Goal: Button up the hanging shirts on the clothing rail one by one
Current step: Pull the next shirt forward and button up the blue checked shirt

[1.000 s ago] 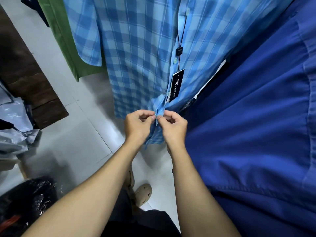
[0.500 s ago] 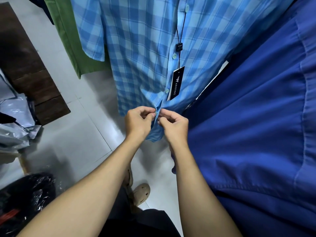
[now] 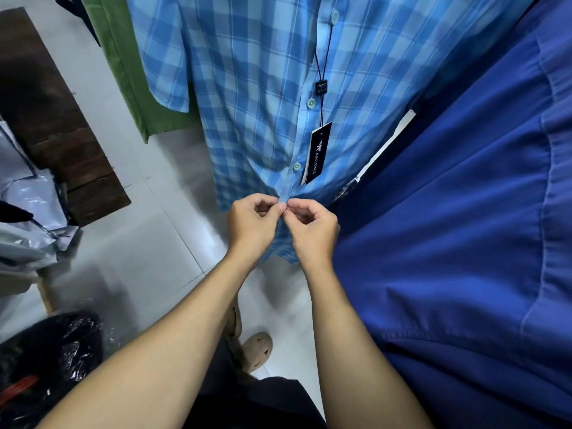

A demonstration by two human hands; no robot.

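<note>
Pale tiled floor (image 3: pixel 130 258); dark wooden board (image 3: pixel 52 125) lying at left; crumpled grey plastic bags (image 3: pixel 28 218) beside it; black glossy bag (image 3: pixel 46 360) at lower left; beige perforated clog (image 3: pixel 257 351) on the tiles

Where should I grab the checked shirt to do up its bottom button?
Pinch the checked shirt at its front strip, low down near the hem, as the left hand and right hand do now. Come from the front, one hand on each side of the opening: the fastened buttons run down that strip, and the hanging cloth gives nothing firmer to hold.
</note>
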